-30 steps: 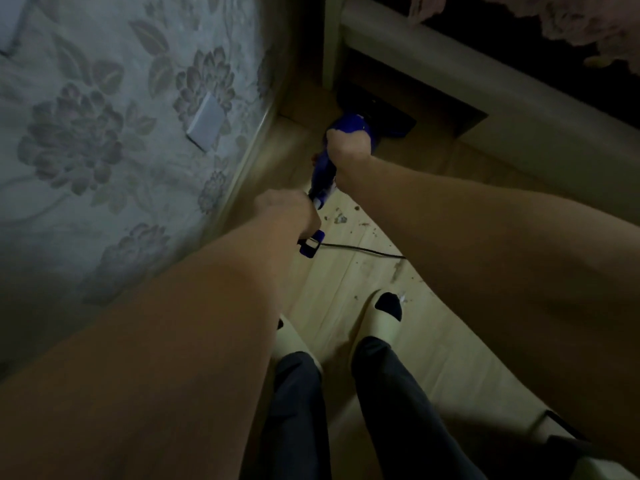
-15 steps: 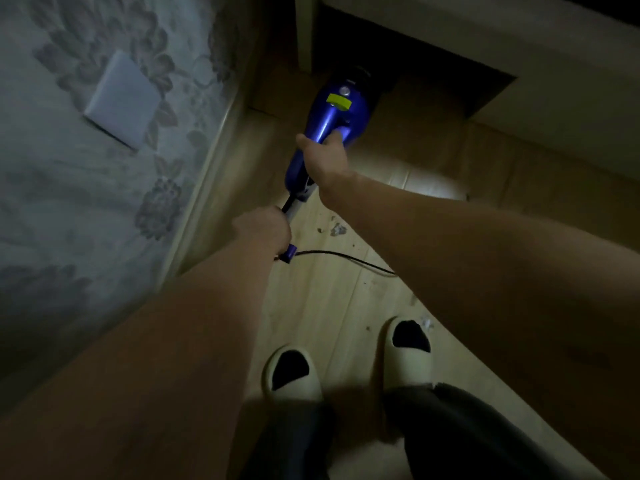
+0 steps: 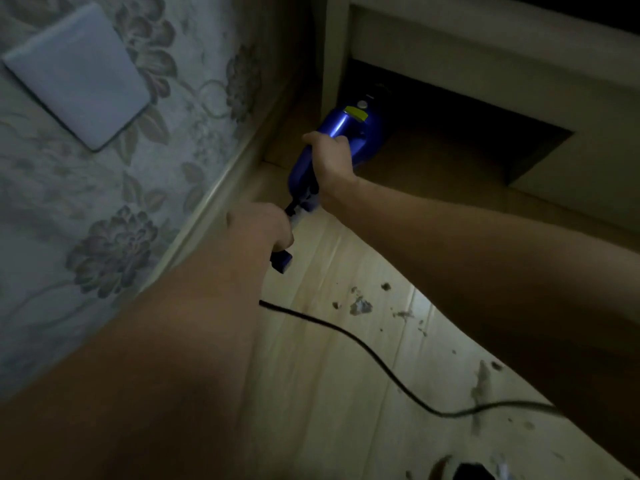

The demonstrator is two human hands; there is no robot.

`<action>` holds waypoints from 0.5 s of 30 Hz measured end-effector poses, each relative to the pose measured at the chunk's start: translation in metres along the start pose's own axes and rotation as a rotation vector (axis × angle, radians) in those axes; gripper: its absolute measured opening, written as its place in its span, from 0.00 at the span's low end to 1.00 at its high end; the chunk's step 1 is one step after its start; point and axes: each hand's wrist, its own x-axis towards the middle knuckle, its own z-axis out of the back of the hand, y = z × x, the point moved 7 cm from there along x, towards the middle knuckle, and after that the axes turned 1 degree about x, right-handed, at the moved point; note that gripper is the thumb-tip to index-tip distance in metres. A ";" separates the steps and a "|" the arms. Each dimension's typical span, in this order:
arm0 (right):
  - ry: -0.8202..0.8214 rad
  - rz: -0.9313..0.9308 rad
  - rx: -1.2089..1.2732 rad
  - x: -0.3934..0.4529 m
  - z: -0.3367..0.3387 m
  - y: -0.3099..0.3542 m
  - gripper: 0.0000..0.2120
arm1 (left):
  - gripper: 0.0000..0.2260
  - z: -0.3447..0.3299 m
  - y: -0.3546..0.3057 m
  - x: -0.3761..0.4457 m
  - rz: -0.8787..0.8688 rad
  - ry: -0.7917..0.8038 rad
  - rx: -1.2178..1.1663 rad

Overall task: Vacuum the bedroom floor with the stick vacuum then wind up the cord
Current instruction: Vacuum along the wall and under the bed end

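Dim room, pale wood-plank floor (image 3: 322,393) lit in a patch between the forearms. Floral wallpaper (image 3: 114,244) on the left, carrying a blank white wall plate (image 3: 78,72); a light skirting board (image 3: 214,199) runs along its foot. Blue stick vacuum (image 3: 341,133) points away into the dark gap under the bed frame (image 3: 485,60), beside a bed leg (image 3: 334,53). Right hand (image 3: 330,164) grip wraps the blue body; left hand (image 3: 263,230) grip curls round the handle end. Black cord (image 3: 363,344) trails over the floor toward the right. Scattered crumbs and dust (image 3: 360,306) lie on the planks near the cord.
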 end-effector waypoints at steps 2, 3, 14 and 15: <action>0.013 0.031 0.010 0.010 -0.006 -0.007 0.22 | 0.08 -0.004 0.004 0.009 0.023 -0.032 0.000; 0.023 0.039 0.014 0.015 -0.007 -0.011 0.22 | 0.08 -0.008 0.003 0.012 0.027 -0.039 0.005; -0.134 0.155 -0.057 0.023 0.064 -0.032 0.11 | 0.08 -0.027 -0.053 0.011 -0.045 -0.173 -0.084; -0.131 0.169 -0.060 0.026 0.065 -0.029 0.11 | 0.08 -0.023 -0.056 0.009 -0.054 -0.203 -0.067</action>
